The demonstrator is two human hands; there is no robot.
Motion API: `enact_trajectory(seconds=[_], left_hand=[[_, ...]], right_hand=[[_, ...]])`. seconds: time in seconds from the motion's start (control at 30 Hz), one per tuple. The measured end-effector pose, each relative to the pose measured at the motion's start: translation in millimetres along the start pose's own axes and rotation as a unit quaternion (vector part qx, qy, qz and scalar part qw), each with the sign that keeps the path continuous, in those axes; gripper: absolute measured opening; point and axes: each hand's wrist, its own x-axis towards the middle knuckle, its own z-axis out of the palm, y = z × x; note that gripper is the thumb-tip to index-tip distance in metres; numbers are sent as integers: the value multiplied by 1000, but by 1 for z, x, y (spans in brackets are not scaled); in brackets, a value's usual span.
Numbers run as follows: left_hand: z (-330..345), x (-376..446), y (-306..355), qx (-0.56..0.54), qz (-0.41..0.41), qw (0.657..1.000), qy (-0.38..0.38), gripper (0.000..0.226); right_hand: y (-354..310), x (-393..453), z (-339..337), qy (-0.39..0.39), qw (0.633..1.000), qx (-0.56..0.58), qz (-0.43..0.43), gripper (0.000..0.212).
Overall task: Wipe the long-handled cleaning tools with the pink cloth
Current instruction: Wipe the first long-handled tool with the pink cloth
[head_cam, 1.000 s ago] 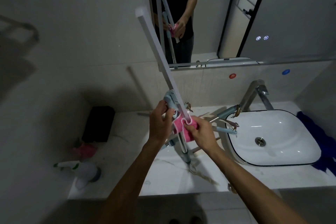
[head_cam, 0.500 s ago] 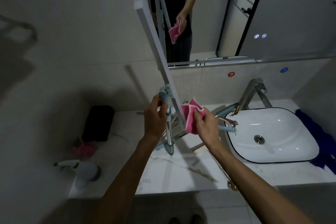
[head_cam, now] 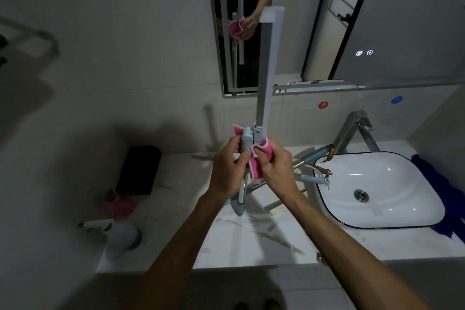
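Fingers of the right hand (head_cam: 275,167) pinched the crumpled pink cloth (head_cam: 261,158) around the long white-bladed squeegee (head_cam: 266,78), upright above the marble counter (head_cam: 251,241); the left hand (head_cam: 227,171) gripped its pale-blue joint (head_cam: 247,139).

No readable text, red wall sticker (head_cam: 323,104) and blue wall sticker (head_cam: 396,99) illegible

Bathroom, dim: white basin (head_cam: 415,219) with chrome faucet (head_cam: 352,128) on marble counter (head_cam: 251,246), wall mirror (head_cam: 402,20) (lit touch buttons), tiled walls.
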Motion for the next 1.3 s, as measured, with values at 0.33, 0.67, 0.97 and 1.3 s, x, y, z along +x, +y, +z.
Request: enact_trajectory(seconds=[0.33,0.67,0.97,1.3], left_hand=[[6,-4,1,-11,-26,999,29,27],[-7,-1,-13,-2,-48,996,70,21],[-17,7,-16,8,-73,993,89,25],[-9,16,-24,-2,-65,995,73,18]], right_hand=[[19,-13,19,64,998,-10,4,8],[71,-29,35,-101,986,-103,82,9],[11,1,46,21,1000,5,15,13],[31,-7,56,25,999,-26,25,23]])
